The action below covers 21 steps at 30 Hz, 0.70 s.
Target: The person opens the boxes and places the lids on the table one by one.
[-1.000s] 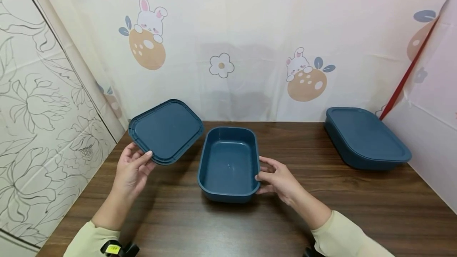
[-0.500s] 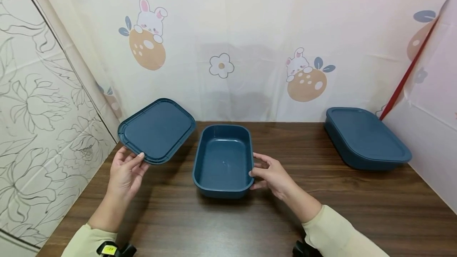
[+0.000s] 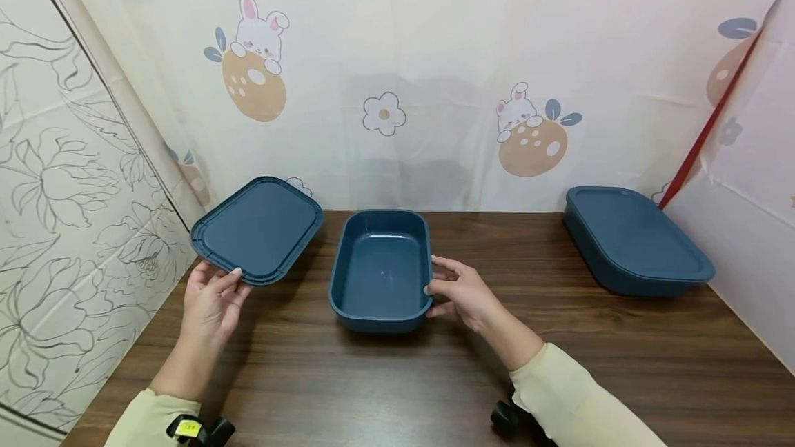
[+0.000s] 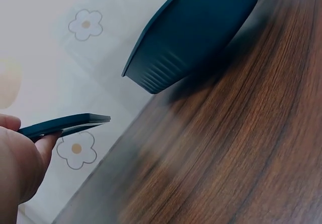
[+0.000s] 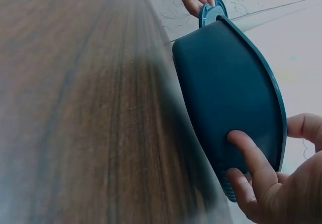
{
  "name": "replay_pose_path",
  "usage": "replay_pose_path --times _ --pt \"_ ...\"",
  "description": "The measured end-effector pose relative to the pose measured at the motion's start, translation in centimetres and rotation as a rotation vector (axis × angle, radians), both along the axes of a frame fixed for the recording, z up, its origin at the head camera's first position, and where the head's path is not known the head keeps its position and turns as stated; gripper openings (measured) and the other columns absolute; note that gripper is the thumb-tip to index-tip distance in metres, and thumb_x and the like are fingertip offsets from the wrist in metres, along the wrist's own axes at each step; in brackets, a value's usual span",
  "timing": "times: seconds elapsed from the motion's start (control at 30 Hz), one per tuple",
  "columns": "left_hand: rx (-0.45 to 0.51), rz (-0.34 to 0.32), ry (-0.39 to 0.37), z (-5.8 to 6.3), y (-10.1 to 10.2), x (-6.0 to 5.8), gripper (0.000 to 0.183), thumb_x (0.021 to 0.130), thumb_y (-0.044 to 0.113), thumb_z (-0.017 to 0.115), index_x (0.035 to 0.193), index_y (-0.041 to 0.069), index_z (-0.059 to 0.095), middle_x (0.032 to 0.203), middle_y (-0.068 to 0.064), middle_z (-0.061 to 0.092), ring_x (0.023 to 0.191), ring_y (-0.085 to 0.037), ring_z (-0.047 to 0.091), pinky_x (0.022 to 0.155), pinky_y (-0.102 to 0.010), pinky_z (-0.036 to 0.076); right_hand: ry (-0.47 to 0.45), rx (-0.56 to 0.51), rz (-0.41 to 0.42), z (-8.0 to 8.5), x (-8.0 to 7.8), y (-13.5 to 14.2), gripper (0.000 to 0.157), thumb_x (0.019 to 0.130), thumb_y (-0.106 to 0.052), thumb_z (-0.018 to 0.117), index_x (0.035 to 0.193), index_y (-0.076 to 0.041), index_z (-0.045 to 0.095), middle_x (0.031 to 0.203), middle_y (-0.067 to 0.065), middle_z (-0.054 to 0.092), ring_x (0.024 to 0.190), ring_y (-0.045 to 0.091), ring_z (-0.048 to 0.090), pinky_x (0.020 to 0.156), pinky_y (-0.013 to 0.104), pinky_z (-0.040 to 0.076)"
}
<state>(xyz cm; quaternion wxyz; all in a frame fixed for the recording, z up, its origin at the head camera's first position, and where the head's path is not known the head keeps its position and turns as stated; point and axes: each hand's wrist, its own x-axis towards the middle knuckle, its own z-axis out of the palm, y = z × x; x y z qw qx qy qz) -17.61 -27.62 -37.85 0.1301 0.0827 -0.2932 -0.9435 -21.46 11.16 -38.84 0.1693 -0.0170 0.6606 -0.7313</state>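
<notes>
My left hand [image 3: 211,305] pinches a dark blue rectangular lid [image 3: 257,230] by its near corner, thumb on top. The lid is held up off the table, its grooved edge facing me. Right of it in the head view is an open blue food container [image 3: 380,271] with nothing inside. My right hand [image 3: 462,295] grips the container's right wall, thumb over the rim and fingers spread against the outer side [image 5: 229,103]. A dark shadow lies on the wood beneath the container. In the left wrist view, the lid [image 4: 65,123] appears edge-on between thumb and fingers.
A second blue container [image 3: 640,240], with its lid on, stands at the back right of the brown wooden table [image 3: 385,392]. A printed curtain [image 3: 435,40] hangs along the back edge. A flower-patterned panel [image 3: 68,192] borders the left side.
Both hands have moved left. The lid has shifted left with my left hand, and the open container has moved left and slightly away from me in my right hand.
</notes>
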Motion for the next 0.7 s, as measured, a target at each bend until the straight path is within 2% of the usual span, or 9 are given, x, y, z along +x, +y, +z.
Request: replay_pose_path --times 0.47,0.7 --pt "0.036 0.034 -0.015 -1.1 -1.0 -1.0 0.051 0.084 -0.03 0.046 0.116 0.009 0.049 0.099 -0.011 0.056 0.085 -0.025 0.064 0.075 -0.041 0.057 -0.014 -0.003 -0.007 -0.1 -2.7 -2.2 0.068 0.083 0.006 0.061 0.147 -0.003 0.039 0.131 0.031 0.052 0.105 0.039 0.062 0.064 0.043 0.059" --pt "0.065 0.059 -0.075 -1.5 -1.4 -1.5 0.049 0.084 -0.029 0.047 0.113 0.01 0.047 0.099 -0.011 0.056 0.087 -0.024 0.065 0.072 -0.042 0.057 -0.027 -0.004 -0.026 -0.4 -3.6 -3.3 0.069 0.081 0.007 0.062 0.147 -0.004 0.041 0.128 0.031 0.056 0.101 0.037 0.064 0.061 0.041 0.059"
